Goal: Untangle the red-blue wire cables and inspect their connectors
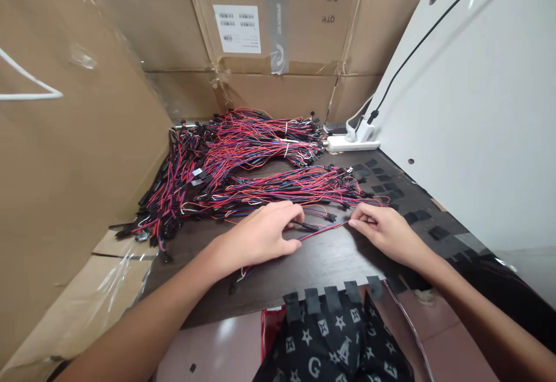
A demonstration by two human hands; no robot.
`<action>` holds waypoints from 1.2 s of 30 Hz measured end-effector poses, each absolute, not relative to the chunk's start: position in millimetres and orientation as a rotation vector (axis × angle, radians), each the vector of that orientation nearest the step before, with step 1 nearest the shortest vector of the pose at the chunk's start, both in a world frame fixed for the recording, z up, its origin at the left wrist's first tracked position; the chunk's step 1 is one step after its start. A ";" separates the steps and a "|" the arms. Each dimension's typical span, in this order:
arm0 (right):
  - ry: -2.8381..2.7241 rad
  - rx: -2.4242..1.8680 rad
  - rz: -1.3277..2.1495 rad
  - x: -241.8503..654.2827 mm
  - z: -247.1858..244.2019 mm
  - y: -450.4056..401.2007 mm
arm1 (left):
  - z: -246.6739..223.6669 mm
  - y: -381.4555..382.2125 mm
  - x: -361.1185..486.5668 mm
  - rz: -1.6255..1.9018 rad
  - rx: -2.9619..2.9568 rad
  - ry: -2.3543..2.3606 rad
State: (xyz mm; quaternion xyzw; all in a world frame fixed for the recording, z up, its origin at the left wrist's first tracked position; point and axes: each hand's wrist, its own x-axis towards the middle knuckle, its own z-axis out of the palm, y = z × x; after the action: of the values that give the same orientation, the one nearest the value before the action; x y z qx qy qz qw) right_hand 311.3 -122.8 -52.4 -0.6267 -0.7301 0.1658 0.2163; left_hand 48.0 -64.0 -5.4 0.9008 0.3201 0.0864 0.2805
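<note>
My left hand (258, 236) and my right hand (382, 234) hold one thin red-and-blue wire harness (324, 232) stretched between them at the front of the dark wooden table (304, 275). Its black connector (309, 226) lies by my left fingertips, and my right fingers pinch the other stretch of wire. Just beyond my hands lies a loose bundle of red, blue and black harnesses (295, 188). A larger heap of similar harnesses (256, 138) lies behind it, and another (171, 196) lies on the left.
Cardboard sheets (78, 138) and boxes (278, 86) wall the left and back of the table. A white power strip (351, 143) with a black cable sits at the back right beside a white panel (469, 92). Black tape pieces (330, 298) hang off the front edge above black patterned cloth (330, 341).
</note>
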 end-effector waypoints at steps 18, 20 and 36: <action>-2.026 -1.730 0.440 310.7 -51.6 -122.9 | -11.5 -61.7 48.3 0.305 2.519 0.800; -2.029 -1.730 0.441 310.8 -51.4 -122.8 | -11.2 -61.9 49.0 0.311 2.512 0.801; -2.021 -1.761 0.476 311.6 -51.4 -122.6 | -10.8 -63.2 54.4 0.577 2.412 0.876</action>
State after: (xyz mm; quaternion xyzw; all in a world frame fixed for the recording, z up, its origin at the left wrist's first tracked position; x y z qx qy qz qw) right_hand 311.6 -122.6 -51.4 -0.6328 -0.7259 0.1711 0.2081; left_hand 54.4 -63.2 -10.8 0.8872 0.3224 0.2122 0.2529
